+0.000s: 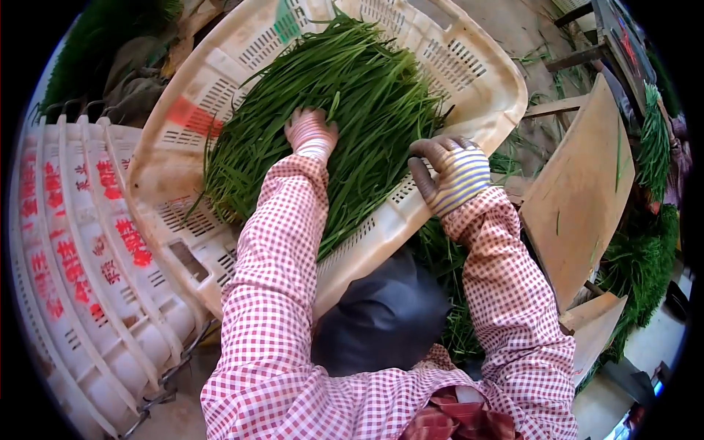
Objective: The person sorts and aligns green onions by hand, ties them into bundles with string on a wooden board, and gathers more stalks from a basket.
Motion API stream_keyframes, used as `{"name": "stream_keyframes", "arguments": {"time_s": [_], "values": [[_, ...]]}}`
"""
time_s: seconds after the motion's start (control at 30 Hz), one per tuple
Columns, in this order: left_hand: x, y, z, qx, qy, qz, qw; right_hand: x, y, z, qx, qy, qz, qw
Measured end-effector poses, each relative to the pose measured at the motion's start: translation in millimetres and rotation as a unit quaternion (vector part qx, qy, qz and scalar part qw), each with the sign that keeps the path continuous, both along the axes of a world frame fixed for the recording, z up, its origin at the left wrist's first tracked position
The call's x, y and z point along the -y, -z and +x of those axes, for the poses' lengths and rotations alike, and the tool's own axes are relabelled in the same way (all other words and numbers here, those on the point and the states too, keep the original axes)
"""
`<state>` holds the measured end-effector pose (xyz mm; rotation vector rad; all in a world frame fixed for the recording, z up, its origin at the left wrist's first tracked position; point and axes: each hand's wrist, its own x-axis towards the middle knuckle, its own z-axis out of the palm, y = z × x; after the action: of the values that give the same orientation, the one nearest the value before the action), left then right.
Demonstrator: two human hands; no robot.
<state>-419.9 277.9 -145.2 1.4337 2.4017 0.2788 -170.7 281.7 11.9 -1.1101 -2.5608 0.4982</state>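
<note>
A cream plastic crate with slotted walls tilts in front of me, heaped with long, narrow green leaves that look like garlic chives. My left hand, in a pink-striped glove, presses on the middle of the heap with its fingers apart, their tips partly sunk among the leaves. At the crate's near right edge, my right hand wears a striped glove with dark fingers. Those fingers bend over the rim and grip it.
Stacked white crates with red lettering stand at the left. A wooden board leans at the right, near more bundled greens. Something dark and smooth sits below the crate, with loose leaves beside it.
</note>
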Motion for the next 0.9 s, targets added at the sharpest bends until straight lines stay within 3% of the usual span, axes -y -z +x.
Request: {"name": "stream_keyframes", "arguments": {"time_s": [0.13, 0.2, 0.33, 0.4, 0.5, 0.57, 0.63, 0.73, 0.9], "values": [[14.6, -20.8, -0.5, -0.107, 0.031, 0.162, 0.981, -1.3, 6.7, 2.6, -0.035, -0.009, 0.011, 0.999], [28.1, -36.3, -4.9, -0.108, 0.079, 0.265, 0.955, -1.4, 6.5, 3.2, -0.040, -0.008, 0.009, 0.999], [12.5, -62.8, 18.4, -0.050, 0.177, 0.390, 0.902, -2.3, 1.2, 2.7, -0.054, -0.007, 0.012, 0.998], [-19.7, -56.0, 44.1, 0.021, 0.196, 0.395, 0.897, -2.2, 2.6, 2.4, -0.059, -0.002, 0.016, 0.998], [-69.5, -29.4, 84.6, 0.055, 0.196, 0.323, 0.924, -2.4, 3.1, 2.8, -0.053, 0.000, 0.017, 0.998], [-74.7, -33.9, 108.6, -0.018, 0.146, 0.142, 0.979, -2.9, 5.5, 4.0, -0.069, -0.004, 0.013, 0.998], [-71.4, -30.8, 117.5, -0.044, 0.163, 0.006, 0.986, -3.9, 6.7, 5.6, -0.069, -0.013, 0.019, 0.997], [-63.4, -2.0, 109.8, -0.146, 0.184, -0.037, 0.971, -4.5, 5.2, 6.1, -0.073, -0.014, 0.015, 0.997], [-90.7, -16.3, 77.0, -0.153, 0.104, -0.079, 0.980, -4.7, 7.5, 6.5, -0.107, -0.011, 0.033, 0.994]]}}
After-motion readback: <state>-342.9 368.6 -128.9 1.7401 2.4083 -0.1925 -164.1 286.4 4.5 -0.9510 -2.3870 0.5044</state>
